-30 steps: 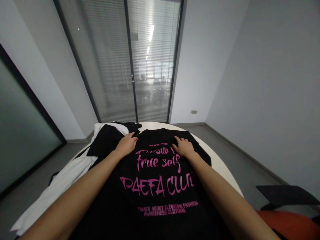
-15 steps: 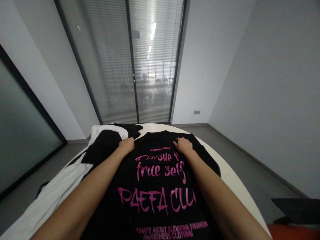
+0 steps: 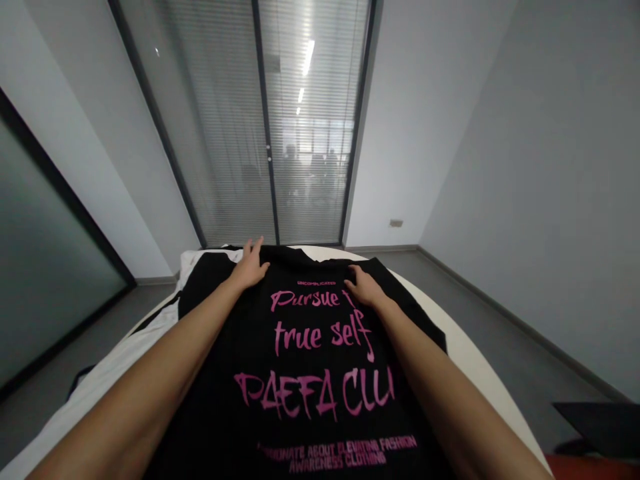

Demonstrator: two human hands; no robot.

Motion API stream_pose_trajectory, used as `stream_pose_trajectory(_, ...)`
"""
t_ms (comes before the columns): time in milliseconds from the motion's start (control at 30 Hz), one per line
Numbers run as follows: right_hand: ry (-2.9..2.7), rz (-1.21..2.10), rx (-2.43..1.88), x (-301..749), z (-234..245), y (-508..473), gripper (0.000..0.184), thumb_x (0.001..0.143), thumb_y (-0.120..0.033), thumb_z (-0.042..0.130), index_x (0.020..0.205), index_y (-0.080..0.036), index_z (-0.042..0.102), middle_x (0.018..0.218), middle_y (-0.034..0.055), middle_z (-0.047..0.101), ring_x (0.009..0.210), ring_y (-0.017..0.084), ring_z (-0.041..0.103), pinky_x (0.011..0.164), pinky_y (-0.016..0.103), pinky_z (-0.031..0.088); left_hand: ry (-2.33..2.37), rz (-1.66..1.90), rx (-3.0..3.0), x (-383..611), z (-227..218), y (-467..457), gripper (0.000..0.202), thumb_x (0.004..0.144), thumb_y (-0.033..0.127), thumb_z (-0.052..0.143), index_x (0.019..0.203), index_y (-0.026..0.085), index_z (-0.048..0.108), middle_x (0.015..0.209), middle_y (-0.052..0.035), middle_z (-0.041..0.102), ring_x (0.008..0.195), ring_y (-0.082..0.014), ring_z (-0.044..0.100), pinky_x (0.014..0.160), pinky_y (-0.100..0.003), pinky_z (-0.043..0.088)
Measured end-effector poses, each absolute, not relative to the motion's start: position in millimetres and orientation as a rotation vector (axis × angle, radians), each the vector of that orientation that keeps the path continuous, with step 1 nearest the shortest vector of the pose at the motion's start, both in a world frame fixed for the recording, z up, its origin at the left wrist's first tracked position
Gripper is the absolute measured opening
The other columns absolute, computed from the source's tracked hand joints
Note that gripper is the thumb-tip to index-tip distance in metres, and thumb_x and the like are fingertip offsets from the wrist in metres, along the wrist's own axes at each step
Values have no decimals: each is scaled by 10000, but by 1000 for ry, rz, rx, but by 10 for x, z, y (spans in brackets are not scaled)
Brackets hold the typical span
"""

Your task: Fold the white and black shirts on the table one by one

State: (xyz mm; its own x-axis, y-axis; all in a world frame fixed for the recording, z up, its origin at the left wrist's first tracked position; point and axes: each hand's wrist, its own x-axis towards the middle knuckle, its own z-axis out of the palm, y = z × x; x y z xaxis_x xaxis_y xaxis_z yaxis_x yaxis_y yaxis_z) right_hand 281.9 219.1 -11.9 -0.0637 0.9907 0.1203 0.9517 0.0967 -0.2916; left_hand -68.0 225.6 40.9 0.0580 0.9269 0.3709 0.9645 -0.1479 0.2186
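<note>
Drawn outward since the earlier frame, the far left part of the black shirt is now spread toward the pile beside it, and the crease is pulled out of the upper pink lettering. Most of the round desk is covered; only its far rim and right side are left bare. Across the desk's middle the shirt is laid out, print up. Smoothing seems mostly done over the print; left to be dealt with, it appears, is the uneven far edge around the collar, and no finished fold is seen. At the left, white cloth is partly covered by black fabric; whether that belongs to the shirt cannot be told. Above the far left part, the left hand is held with fingers extended, released. By the right hand, curled near the other shoulder, the shirt is touched; whether fabric is pinched cannot be told.
</note>
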Motion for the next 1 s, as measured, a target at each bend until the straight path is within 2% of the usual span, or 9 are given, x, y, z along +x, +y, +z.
stream_pose_trajectory(100, -2211, 273, -1876, 2850, -211, 2171, 739, 963, -479, 504, 1560, -128, 248, 1522, 196, 441, 1423, 296, 394, 1154, 484, 293, -1824, -312, -2358, -620, 290, 2109, 692, 856, 240, 641, 1502, 266, 392, 1669, -128, 115, 1364, -363, 462, 1149, -498, 323)
stream_pose_trajectory(167, -2231, 253, -1903, 2844, -254, 2111, 729, 988, -544, 410, 1582, -170, 214, 1597, 164, 334, 1488, 312, 268, 1186, 556, 187, -1753, -171, -2307, -540, 219, 1983, 585, 863, 242, 627, 1433, 259, 498, 1669, -107, 141, 1372, -380, 434, 1165, -536, 267)
stream_pose_trajectory(267, -2218, 121, -1919, 2811, -271, 1966, 715, 992, -612, 319, 1583, -221, 229, 1638, 108, 260, 1510, 318, 195, 1197, 579, 111, -1657, -166, -2251, -399, 140, 1794, 447, 896, 281, 585, 1334, 198, 592, 1617, -125, 286, 1394, -350, 386, 1180, -495, 244)
stream_pose_trajectory(367, -2174, -31, -1888, 2776, -223, 1795, 680, 992, -611, 318, 1533, -200, 345, 1593, 112, 359, 1462, 318, 293, 1185, 530, 181, -1631, -239, -2269, -269, 87, 1609, 360, 937, 335, 522, 1206, 139, 659, 1428, -186, 495, 1319, -335, 458, 1149, -477, 290)
stream_pose_trajectory(467, -2140, -117, -1864, 2766, -128, 1643, 606, 1008, -557, 309, 1453, -169, 443, 1461, 150, 515, 1330, 304, 453, 1113, 460, 312, -1642, -268, -2407, -148, 46, 1409, 413, 992, 411, 411, 1183, 145, 663, 1169, -171, 633, 1130, -303, 591, 1044, -452, 399)
stream_pose_trajectory(567, -2093, -139, -1958, 2820, -21, 1535, 528, 1011, -510, 311, 1355, -174, 530, 1341, 168, 593, 1227, 319, 522, 1024, 454, 389, -1547, -279, -2586, -39, -7, 1215, 503, 1008, 498, 346, 1266, 169, 625, 1175, -149, 666, 1120, -290, 616, 1059, -455, 390)
stream_pose_trajectory(700, -1870, -172, -2209, 3042, 64, 1478, 441, 994, -367, 331, 1247, -133, 606, 1277, 211, 609, 1203, 355, 537, 957, 481, 438, -1575, -216, -2701, 39, -113, 1072, 633, 980, 598, 356, 1450, 199, 499, 1508, -165, 481, 1394, -356, 430, 1153, -535, 275)
stream_pose_trajectory(800, -1687, -80, -2419, 3272, 32, 1483, 458, 955, -310, 377, 1297, -94, 593, 1272, 252, 604, 1199, 395, 553, 915, 509, 469, -1719, -163, -2727, 31, -192, 1070, 689, 977, 626, 327, 1543, 236, 369, 1624, -136, 297, 1493, -369, 254, 1171, -566, 234)
stream_pose_trajectory(1000, -1845, 46, -2367, 3616, -170, 1561, 502, 909, -222, 432, 1385, -229, 593, 1289, 172, 637, 1205, 363, 581, 936, 491, 484, -1757, -193, -2704, 24, -244, 1076, 658, 980, 602, 339, 1543, 263, 363, 1631, -119, 286, 1502, -363, 230, 1179, -592, 198)
